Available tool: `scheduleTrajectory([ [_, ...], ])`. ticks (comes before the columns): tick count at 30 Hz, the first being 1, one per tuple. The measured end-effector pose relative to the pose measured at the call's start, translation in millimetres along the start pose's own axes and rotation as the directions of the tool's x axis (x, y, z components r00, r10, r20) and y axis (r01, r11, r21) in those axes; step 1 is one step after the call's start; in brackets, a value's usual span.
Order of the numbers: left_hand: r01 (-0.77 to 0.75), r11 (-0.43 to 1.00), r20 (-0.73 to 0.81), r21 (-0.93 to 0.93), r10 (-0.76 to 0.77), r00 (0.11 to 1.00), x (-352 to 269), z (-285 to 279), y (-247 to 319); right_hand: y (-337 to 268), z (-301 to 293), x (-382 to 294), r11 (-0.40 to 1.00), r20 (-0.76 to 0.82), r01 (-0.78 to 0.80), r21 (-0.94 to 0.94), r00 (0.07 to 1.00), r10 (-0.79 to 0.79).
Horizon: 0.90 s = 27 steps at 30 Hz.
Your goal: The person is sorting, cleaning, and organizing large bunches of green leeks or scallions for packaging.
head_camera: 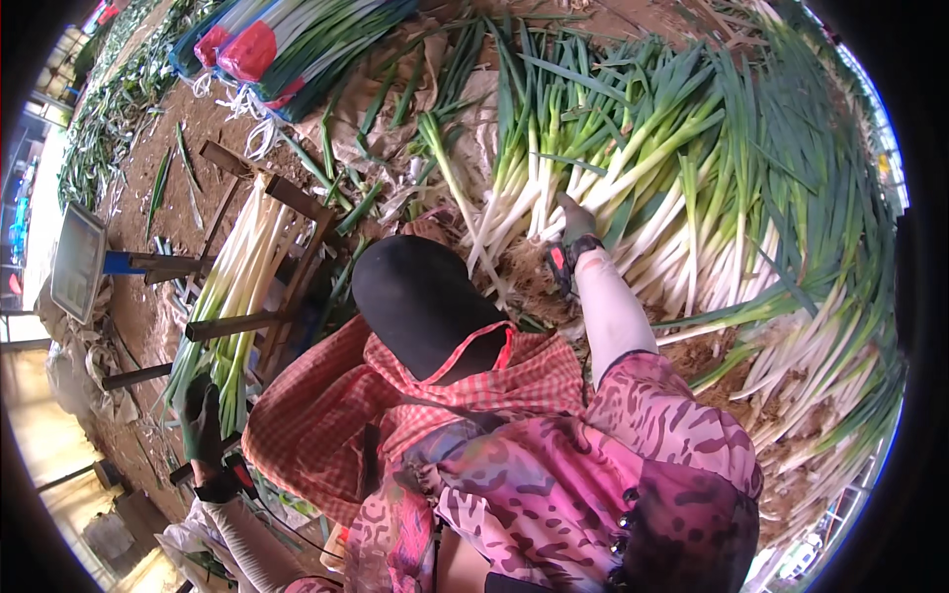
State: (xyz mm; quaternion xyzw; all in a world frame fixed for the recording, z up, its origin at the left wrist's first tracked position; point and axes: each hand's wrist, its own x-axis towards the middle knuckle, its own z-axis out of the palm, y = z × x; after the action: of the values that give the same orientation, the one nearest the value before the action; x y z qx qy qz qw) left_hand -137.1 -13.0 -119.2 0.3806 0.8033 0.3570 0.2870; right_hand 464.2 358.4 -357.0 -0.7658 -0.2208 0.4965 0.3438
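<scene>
My gloved left hand (202, 426) is at the lower left, against the green leaf ends of a bundle of long green onions (237, 296). That bundle lies in a wooden and metal rack (300, 278), its white ends towards the top. Gloved too, my right hand (577, 228) reaches into a large heap of green onions (689, 200), at the white stalks close to their roots. Whether its fingers are closed on a stalk cannot be told. Dark roots (526, 278) lie just left of the right wrist.
A scale display (78, 259) stands left of the rack. Wrapped bundles of green onions (296, 52) with white ties lie at the top left. Loose leaves and sacking (474, 111) cover parts of the soil. More green onions (808, 363) are spread along the right.
</scene>
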Motion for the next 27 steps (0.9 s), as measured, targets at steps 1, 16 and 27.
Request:
scheduleTrajectory([
  [1,-0.004,1.0,0.004,0.002,0.004,1.0,0,3,8,9,-7,17,1.0,-0.004,-0.002,0.005,1.0,0.002],
  [16,-0.276,0.946,0.133,-0.169,0.299,0.945,21,101,159,-13,9,-83,0.641,0.214,0.767,0.006,0.625,-0.75],
  [27,-0.499,0.866,0.743,0.039,0.309,0.594,17,361,247,-34,0,-182,0.666,0.296,0.689,0.284,0.598,-0.745],
])
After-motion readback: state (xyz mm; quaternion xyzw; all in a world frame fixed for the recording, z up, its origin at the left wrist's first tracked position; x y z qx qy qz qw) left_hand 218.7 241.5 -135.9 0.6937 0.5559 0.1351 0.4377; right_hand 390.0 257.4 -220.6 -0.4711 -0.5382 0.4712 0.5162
